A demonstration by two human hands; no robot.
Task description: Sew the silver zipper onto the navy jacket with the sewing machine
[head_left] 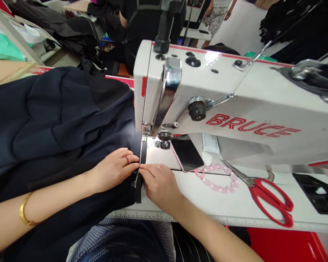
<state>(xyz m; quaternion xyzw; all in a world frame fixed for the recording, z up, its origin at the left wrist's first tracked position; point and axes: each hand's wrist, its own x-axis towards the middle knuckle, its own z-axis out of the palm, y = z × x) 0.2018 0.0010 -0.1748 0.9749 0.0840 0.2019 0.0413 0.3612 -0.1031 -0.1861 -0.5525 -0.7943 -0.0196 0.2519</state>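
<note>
A dark navy garment (51, 123) lies spread over the left of the sewing table, with a black zipper (142, 154) running from under the presser foot (144, 135) toward me. My left hand (114, 169) rests on the fabric, its fingers pressed against the zipper's left edge. My right hand (160, 185) pinches the zipper tape from the right, fingertips meeting the left hand's. The white BRUCE sewing machine (235, 98) stands over both hands.
A phone (187, 154) lies screen-up under the machine arm. A pink bead bracelet (217, 178) and red-handled scissors (268, 198) lie to the right on the white table (207, 207). Another person in black sits beyond the machine (142, 25). Dark fabric piles fill the back.
</note>
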